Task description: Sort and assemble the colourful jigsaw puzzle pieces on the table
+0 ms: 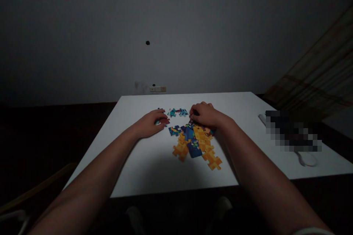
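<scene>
Head view: the puzzle-piece pile (194, 149) is lying just bodyward of the nearer right hand (204, 114), whose curled grip I cannot tell is pinching anything, while the left hand (149, 123) is resting, thumb and fingers apart, at red-and-teal pieces (165, 121).

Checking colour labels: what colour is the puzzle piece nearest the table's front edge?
The piece is yellow-orange, best seen in the head view.
</scene>
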The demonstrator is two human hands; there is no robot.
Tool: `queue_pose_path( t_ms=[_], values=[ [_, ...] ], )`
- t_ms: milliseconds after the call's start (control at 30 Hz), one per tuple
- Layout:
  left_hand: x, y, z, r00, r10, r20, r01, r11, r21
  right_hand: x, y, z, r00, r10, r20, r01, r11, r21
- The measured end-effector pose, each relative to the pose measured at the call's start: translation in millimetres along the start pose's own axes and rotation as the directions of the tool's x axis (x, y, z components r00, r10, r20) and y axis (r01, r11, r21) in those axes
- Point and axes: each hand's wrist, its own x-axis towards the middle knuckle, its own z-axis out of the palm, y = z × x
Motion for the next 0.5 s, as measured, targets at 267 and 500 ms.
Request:
queue_pose_path(
  t_ms=[267,500],
  values=[
    [2,10,-4.1,0.989,0.038,-0.143,-0.037,0.999,0.010,2,1,-4,0.995,0.070,-0.066,-0.076,0.992,-0.100],
    [1,41,3.9,0.969,0.234,0.077,-0.227,0.970,-0.089,-5,-19,-11,0.988,-0.144,0.048,0.130,0.967,0.218]
  ],
)
